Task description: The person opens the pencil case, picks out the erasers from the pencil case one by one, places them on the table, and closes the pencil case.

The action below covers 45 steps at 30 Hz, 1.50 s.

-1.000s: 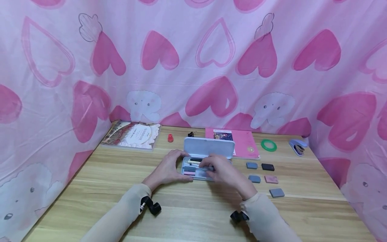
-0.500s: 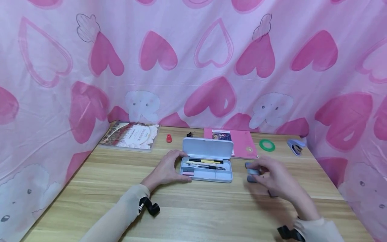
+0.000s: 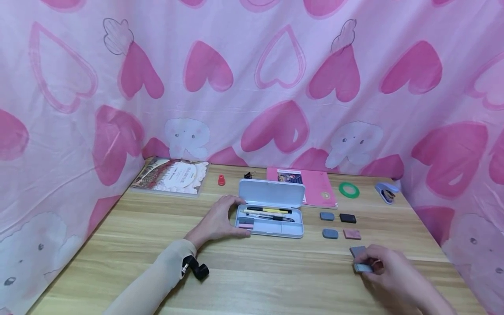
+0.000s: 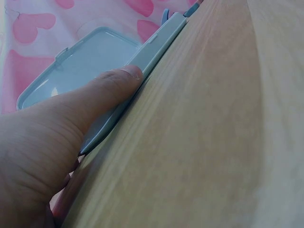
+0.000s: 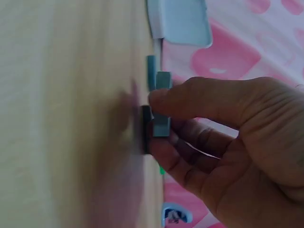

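Since a second ago the right hand (image 3: 387,267) has left the pencil case (image 3: 270,218) and come to the near right of the worktop (image 3: 275,280), where it now pinches a small grey-blue eraser (image 3: 362,267) beside another grey eraser (image 3: 357,250). Left hand (image 3: 216,221) rests relaxed against the case's left end, thumb along its edge. Setting the eraser down flat, just apart from its neighbour, would likely keep the row of erasers tidy.
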Available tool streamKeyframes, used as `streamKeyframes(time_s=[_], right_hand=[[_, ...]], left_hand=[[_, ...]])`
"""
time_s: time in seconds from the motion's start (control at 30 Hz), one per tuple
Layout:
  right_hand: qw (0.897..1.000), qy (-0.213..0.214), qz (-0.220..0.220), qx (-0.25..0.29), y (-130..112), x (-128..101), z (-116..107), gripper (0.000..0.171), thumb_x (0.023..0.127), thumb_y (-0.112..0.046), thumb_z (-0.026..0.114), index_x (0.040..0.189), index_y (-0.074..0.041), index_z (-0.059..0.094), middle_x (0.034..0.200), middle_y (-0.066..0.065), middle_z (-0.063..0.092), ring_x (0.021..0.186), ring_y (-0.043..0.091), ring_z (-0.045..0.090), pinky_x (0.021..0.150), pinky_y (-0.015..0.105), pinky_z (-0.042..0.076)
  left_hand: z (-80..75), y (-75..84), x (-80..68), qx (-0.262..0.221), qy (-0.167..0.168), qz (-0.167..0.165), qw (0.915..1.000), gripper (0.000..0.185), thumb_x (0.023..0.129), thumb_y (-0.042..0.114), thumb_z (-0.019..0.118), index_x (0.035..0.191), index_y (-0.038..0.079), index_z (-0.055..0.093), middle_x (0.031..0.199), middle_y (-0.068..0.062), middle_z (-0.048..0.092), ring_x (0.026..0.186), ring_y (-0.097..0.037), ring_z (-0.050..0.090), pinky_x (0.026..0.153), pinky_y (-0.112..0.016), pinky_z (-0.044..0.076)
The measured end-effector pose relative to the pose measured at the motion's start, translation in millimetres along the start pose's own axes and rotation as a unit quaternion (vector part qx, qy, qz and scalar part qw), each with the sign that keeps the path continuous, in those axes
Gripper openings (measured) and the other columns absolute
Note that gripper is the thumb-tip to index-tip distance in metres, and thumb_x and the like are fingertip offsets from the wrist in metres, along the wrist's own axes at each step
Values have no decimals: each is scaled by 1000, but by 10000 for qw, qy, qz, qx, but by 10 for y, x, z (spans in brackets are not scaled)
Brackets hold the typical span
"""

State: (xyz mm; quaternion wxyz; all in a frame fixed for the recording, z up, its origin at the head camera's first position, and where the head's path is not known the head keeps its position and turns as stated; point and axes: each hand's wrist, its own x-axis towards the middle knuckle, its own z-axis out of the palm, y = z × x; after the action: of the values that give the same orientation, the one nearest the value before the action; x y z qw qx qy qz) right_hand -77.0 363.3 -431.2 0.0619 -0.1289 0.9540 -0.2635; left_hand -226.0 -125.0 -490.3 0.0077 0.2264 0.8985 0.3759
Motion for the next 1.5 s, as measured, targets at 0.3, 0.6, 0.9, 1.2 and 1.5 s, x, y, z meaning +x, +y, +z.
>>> streamKeyframes(time_s=[0.3, 0.6, 0.9, 1.2, 1.5], right_hand=[[9977, -509, 440, -30, 37, -7, -10, 25, 91, -8, 90, 108, -24, 81, 98, -9, 68, 85, 1, 57, 71, 23, 54], [9958, 482, -711, 319, -396, 328, -111, 34, 91, -10, 93, 123, -14, 81, 110, -5, 81, 94, 7, 73, 82, 29, 66], [9876, 152, -1273, 910, -1075, 1132, -8, 40, 97, -11, 88, 135, -16, 77, 122, -2, 79, 110, 23, 75, 99, 43, 66], [9731, -290, -2047, 1021, -1457, 1698, 420, 37, 100, -10, 84, 136, -6, 77, 125, 10, 79, 108, 21, 76, 99, 40, 66], [9763, -705, -1922, 704, -1662, 1947, 767, 29, 100, -7, 83, 130, -6, 80, 117, 5, 80, 103, 16, 75, 95, 37, 67]], left_hand=[[8, 0, 9, 56, -11, -33, 10000, 99, 68, 74, 99, 147, 26, 65, 150, 3, 62, 142, -21, 54, 128, -53, 42], [-5, -24, 3, 50, 14, 1, 10000, 98, 68, 73, 99, 147, 26, 65, 149, 2, 62, 142, -22, 54, 128, -54, 42], [-2, -13, -1, 69, 5, 10, 10000, 100, 66, 73, 100, 147, 25, 65, 149, 3, 63, 141, -21, 55, 128, -52, 43], [2, -5, 30, -21, 29, 102, 9999, 101, 66, 76, 98, 147, 26, 64, 148, 5, 63, 141, -20, 55, 127, -53, 44], [-7, -15, 21, -50, 26, 154, 9999, 98, 68, 72, 100, 145, 23, 65, 147, 3, 64, 142, -21, 55, 126, -52, 45]])
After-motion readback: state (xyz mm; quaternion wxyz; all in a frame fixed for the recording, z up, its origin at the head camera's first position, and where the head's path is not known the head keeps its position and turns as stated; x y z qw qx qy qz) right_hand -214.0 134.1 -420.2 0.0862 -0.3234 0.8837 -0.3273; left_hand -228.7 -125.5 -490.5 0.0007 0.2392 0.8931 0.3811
